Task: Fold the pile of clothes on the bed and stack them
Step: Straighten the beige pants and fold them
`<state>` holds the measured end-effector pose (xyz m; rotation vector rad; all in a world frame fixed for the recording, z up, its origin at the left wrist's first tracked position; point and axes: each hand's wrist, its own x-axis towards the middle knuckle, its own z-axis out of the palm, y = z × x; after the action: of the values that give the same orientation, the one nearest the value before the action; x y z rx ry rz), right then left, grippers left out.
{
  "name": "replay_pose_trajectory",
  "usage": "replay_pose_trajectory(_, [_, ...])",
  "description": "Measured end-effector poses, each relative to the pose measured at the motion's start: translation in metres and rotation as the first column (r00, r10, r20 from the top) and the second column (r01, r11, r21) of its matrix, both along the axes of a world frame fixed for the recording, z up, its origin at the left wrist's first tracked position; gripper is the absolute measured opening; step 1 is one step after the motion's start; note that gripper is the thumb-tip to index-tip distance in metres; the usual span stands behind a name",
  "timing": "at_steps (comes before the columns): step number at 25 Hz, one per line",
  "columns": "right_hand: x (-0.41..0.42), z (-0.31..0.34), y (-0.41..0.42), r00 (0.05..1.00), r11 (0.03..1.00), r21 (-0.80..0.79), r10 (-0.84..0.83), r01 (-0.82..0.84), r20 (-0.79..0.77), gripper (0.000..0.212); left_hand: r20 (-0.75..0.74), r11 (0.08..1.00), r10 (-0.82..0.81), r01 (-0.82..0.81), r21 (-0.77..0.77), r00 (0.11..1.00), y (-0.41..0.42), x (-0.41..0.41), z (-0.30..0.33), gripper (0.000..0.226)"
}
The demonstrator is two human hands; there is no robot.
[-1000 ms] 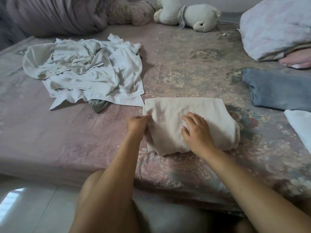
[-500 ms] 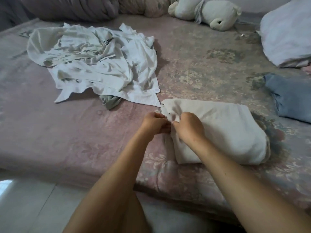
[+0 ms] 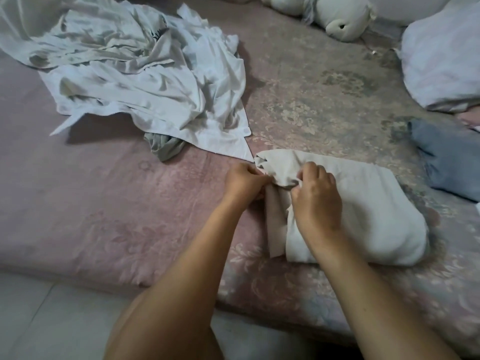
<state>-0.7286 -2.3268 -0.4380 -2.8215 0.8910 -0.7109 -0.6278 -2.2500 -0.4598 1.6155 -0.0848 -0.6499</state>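
Observation:
A cream garment (image 3: 363,211), folded into a thick bundle, lies on the bed near its front edge. My left hand (image 3: 242,181) pinches the bundle's left edge. My right hand (image 3: 315,201) grips a bunched fold at the same upper left corner. A loose pile of white clothes (image 3: 145,81) is spread over the bed at the upper left, with a grey-green piece (image 3: 163,148) poking out under its near edge. A folded blue garment (image 3: 449,159) lies at the right.
The pink patterned bed cover (image 3: 104,203) stretches across the view, its front edge dropping to a pale tiled floor (image 3: 39,320). A white plush toy (image 3: 342,16) lies at the back. A pale pillow (image 3: 446,55) sits at the far right.
My right hand has left the top of the cream bundle and joined the left hand at its left corner, bunching the cloth there. The view has shifted left and closer.

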Motion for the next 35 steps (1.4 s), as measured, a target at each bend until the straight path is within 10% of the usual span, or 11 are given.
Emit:
replay_pose_trajectory(12, [-0.014, -0.016, 0.013, 0.985, 0.975, -0.155, 0.167, -0.159, 0.041, 0.018, -0.208, 0.973, -0.01, -0.038, -0.227, 0.978, -0.031, -0.005, 0.017, 0.027])
replay_pose_trajectory(17, [-0.023, -0.028, 0.012, 0.964, 0.945, -0.194, 0.267, -0.262, 0.002, 0.027, 0.34, 0.982, -0.026, -0.039, 0.184, 0.94, -0.019, -0.003, 0.003, 0.013])
replay_pose_trajectory(30, [-0.022, -0.041, 0.007, 0.938, 0.932, -0.196, 0.33, -0.306, 0.104, 0.016, -0.307, 0.979, -0.018, -0.045, -0.197, 0.952, -0.045, 0.0, 0.006, 0.034])
replay_pose_trajectory(35, [-0.029, -0.049, 0.005, 0.932, 0.92, -0.149, 0.357, -0.363, -0.067, 0.015, -0.06, 1.0, -0.001, 0.002, 0.02, 0.998, -0.043, 0.012, -0.006, 0.033])
